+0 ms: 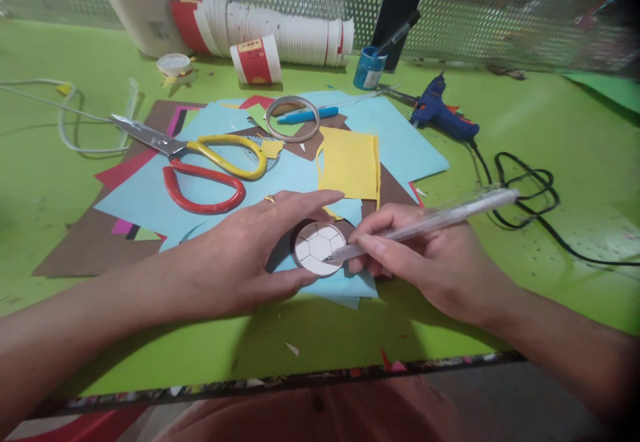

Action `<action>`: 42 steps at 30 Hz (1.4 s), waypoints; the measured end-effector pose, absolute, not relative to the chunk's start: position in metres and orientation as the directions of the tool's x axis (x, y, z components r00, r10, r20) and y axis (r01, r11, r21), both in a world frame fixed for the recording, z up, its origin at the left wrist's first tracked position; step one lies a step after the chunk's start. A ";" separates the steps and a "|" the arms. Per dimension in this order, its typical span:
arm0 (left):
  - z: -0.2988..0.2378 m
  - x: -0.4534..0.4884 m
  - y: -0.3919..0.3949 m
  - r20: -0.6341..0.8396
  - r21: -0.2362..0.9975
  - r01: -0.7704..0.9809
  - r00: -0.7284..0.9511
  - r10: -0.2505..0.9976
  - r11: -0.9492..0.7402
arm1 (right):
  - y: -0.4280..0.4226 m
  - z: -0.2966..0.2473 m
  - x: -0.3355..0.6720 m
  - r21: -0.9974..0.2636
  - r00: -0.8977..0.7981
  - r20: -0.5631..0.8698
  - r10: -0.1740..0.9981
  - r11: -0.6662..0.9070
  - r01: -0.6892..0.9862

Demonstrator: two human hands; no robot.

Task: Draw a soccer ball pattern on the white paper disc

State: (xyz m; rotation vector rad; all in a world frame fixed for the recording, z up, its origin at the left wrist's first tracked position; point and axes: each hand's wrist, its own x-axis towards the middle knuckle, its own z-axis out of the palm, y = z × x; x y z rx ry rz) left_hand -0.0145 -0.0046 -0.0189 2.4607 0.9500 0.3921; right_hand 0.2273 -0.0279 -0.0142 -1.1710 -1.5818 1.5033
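Now: green counter (575, 162), paper pile (150, 195) mid. L hand (240, 255) spread flat, thumb + index framing disc (318, 245) at pile's 6 o'clock. R hand (430, 262) pinching pen (435, 219), tip at disc's 4 o'clock edge. Risk, prob: disc slides on loose sheets under pen push, line skews. Disc: small, white, round, hexagon outlines.

Bare forearms (100, 315), small gold ring (270, 198) on left hand (245, 255), salmon-pink garment (320, 412) below

Scissors (173, 144), glue gun (441, 113), stacked cups (290, 27)
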 end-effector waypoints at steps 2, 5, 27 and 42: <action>-0.019 -0.014 -0.004 0.111 0.520 0.545 0.720 0.685 -0.658 | -0.029 -0.015 0.228 -0.982 -0.388 -0.122 0.913 -0.055 0.179; -0.019 -0.013 -0.003 0.115 0.524 0.539 0.723 0.682 -0.660 | -0.029 -0.016 0.228 -0.979 -0.389 -0.133 0.912 -0.060 0.194; -0.017 -0.012 -0.004 0.109 0.540 0.538 0.718 0.687 -0.648 | -0.030 -0.014 0.228 -0.974 -0.384 -0.122 0.915 -0.035 0.226; -0.014 -0.012 -0.004 0.081 0.550 0.548 0.716 0.694 -0.630 | -0.029 -0.014 0.227 -0.981 -0.375 -0.124 0.919 -0.057 0.185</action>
